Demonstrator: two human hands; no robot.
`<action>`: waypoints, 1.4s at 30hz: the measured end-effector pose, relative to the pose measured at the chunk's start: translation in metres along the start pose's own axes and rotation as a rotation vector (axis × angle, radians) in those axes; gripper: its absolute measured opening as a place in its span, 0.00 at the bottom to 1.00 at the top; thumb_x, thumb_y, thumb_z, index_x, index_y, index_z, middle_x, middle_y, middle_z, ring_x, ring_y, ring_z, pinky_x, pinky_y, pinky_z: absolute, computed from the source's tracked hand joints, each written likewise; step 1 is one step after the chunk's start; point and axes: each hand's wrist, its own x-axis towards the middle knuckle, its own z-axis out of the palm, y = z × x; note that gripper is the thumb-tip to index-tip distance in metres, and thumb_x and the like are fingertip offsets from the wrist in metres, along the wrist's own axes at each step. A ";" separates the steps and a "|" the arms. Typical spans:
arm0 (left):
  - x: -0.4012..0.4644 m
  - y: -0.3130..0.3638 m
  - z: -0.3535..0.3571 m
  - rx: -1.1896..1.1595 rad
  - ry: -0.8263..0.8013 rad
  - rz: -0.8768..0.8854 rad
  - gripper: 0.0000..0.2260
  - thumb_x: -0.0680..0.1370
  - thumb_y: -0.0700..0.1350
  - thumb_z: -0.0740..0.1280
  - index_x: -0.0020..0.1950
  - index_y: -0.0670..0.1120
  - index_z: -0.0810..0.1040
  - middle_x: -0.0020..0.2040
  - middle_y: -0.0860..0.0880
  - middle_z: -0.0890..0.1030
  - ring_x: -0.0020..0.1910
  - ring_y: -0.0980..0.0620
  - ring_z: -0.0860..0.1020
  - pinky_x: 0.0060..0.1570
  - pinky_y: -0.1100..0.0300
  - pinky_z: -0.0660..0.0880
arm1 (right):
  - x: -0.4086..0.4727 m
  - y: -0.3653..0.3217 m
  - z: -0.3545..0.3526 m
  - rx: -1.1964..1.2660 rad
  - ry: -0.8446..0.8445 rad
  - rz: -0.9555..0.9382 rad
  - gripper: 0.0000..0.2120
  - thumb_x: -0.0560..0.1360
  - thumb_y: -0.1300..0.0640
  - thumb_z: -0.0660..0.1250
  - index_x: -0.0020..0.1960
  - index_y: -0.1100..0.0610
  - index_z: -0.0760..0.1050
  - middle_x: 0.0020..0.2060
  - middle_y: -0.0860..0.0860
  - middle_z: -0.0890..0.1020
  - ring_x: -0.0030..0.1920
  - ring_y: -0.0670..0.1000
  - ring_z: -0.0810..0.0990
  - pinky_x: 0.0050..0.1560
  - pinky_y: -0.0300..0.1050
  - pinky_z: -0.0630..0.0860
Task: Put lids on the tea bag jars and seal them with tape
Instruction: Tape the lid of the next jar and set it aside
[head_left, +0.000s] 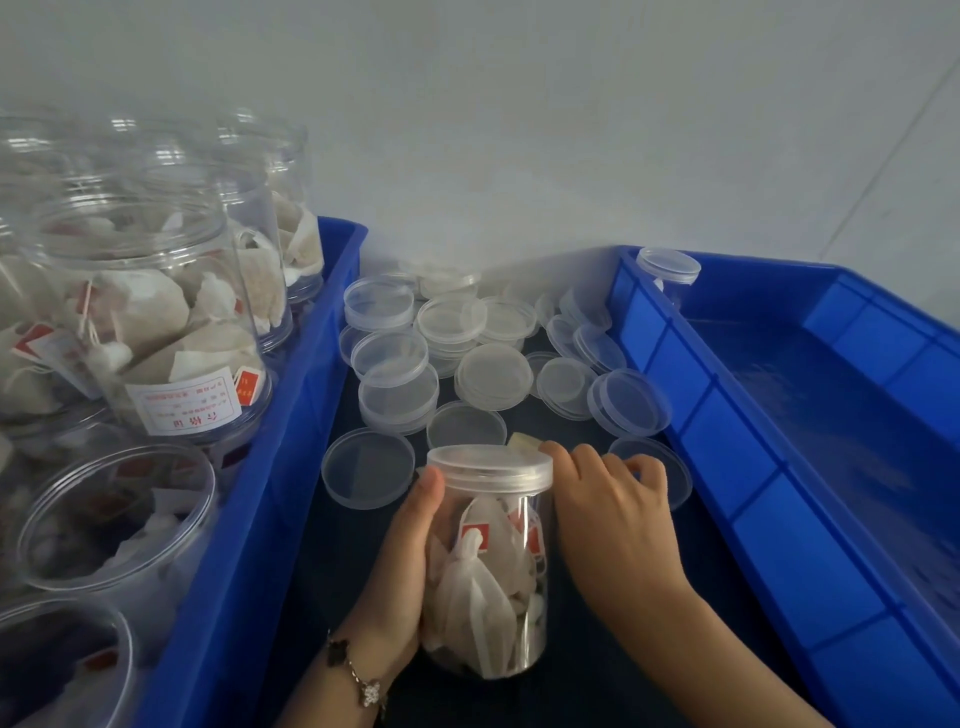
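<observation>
Dark desk (322, 561) between two blue bins. Left grip (410, 551) wraps the jar (488, 587); right grip (608, 499) curls at its lid (491, 465), already on. Left of them wait many open jars (150, 312); spare lids (467, 353) lie beyond. I see no tape.
</observation>
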 end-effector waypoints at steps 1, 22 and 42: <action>0.001 0.001 0.000 -0.023 -0.002 -0.011 0.40 0.59 0.75 0.68 0.67 0.57 0.74 0.61 0.50 0.80 0.60 0.50 0.79 0.52 0.57 0.77 | 0.000 0.003 -0.001 -0.003 0.018 -0.022 0.23 0.71 0.52 0.71 0.65 0.53 0.71 0.47 0.49 0.79 0.44 0.50 0.79 0.53 0.50 0.69; 0.003 0.003 -0.014 -0.461 -0.013 -0.109 0.28 0.74 0.63 0.56 0.49 0.43 0.85 0.46 0.41 0.83 0.44 0.45 0.83 0.41 0.54 0.81 | -0.018 0.025 -0.027 0.465 0.312 -0.132 0.22 0.74 0.40 0.55 0.61 0.46 0.78 0.22 0.43 0.71 0.21 0.45 0.71 0.23 0.40 0.67; 0.005 0.005 -0.004 -0.114 0.019 0.027 0.47 0.52 0.77 0.69 0.67 0.59 0.70 0.62 0.52 0.80 0.60 0.51 0.79 0.49 0.57 0.79 | -0.013 0.027 -0.026 0.116 0.292 -0.203 0.21 0.77 0.46 0.53 0.55 0.50 0.82 0.19 0.44 0.73 0.18 0.48 0.69 0.22 0.37 0.63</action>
